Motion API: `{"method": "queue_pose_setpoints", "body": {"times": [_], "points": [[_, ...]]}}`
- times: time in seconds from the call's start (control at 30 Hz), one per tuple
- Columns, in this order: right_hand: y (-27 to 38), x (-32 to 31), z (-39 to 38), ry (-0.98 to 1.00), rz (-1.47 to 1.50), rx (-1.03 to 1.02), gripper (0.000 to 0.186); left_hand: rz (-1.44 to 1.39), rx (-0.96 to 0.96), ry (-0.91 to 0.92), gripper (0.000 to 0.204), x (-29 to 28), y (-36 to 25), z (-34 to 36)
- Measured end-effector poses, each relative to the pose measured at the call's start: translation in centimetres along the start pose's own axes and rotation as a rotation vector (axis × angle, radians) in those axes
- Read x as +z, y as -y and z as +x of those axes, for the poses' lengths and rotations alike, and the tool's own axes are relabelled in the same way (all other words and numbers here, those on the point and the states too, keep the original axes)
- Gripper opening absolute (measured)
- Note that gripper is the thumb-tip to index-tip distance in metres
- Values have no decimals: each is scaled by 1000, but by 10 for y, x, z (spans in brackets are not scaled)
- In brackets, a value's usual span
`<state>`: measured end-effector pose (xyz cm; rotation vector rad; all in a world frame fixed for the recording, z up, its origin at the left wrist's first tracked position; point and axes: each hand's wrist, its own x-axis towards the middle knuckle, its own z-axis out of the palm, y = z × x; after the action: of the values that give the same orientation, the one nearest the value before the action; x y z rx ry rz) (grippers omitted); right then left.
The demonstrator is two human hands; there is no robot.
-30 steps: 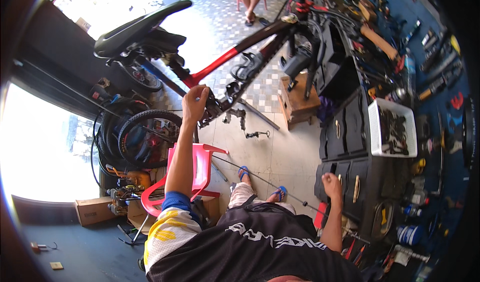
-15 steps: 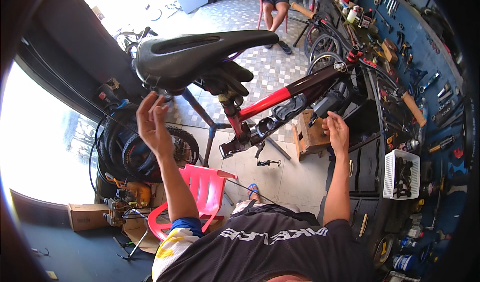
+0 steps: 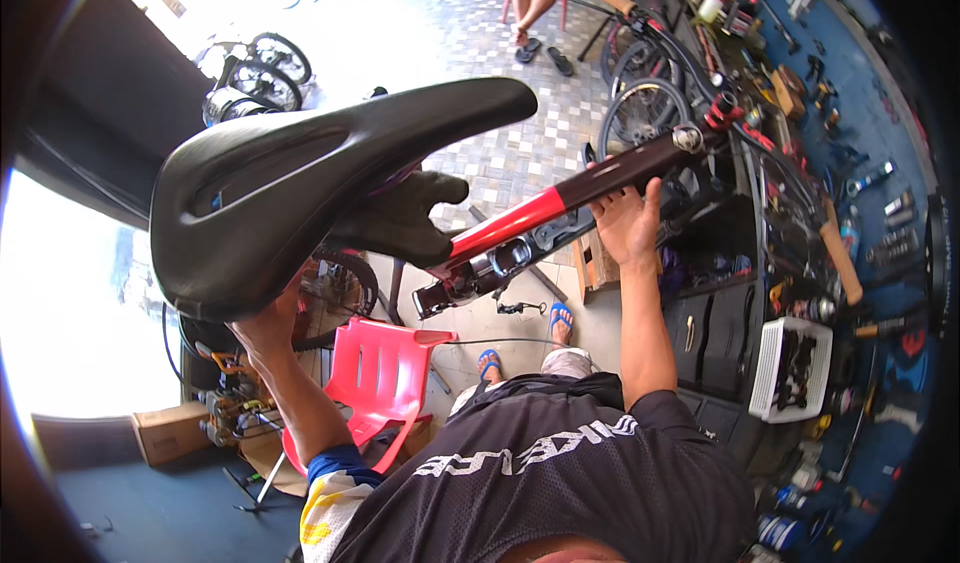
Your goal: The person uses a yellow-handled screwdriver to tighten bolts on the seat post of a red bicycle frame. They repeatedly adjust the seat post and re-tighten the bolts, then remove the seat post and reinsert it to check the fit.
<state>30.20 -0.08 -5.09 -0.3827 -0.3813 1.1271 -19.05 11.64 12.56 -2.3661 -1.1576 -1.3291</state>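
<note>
A bicycle with a red and black frame (image 3: pixel 540 208) spans the middle, slanting up to the right. Its black saddle (image 3: pixel 240 198), with a long slot in it, looms large at the left. My left hand (image 3: pixel 268 325) is under the saddle's rear edge, its fingers hidden by it. Below the saddle nose, a black glove-like piece (image 3: pixel 412 213) sits around the seat post area. From below, my right hand (image 3: pixel 628 228) is against the dark part of the top tube, fingers passing behind it and thumb sticking up. The crank end (image 3: pixel 435 298) of the frame points at me.
A pink plastic chair (image 3: pixel 385 368) stands close at my left. On the right are a white basket (image 3: pixel 765 373) of dark parts, black drawers (image 3: pixel 715 328) and a blue tool wall (image 3: pixel 880 113). A seated person's legs (image 3: pixel 540 3) show at the far side.
My left hand has come up under the saddle, and my right hand has moved up and in to the top tube. The saddle now looks bigger and further left.
</note>
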Motion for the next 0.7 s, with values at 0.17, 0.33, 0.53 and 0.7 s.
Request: {"method": "queue_pose_setpoints", "body": {"times": [0.17,0.33,0.53,0.7], "points": [[8,-2,32,124,253,-28,84,313,26,34,58,-9,-9,-1],[18,-1,62,24,176,-153,62,313,-25,85,33,-19,-46,12],[16,21,79,81,311,-118,48,303,-36,113,52,-7,-34,23],[0,33,122,53,322,-54,43,204,-19,102,39,1,-1,16]]}}
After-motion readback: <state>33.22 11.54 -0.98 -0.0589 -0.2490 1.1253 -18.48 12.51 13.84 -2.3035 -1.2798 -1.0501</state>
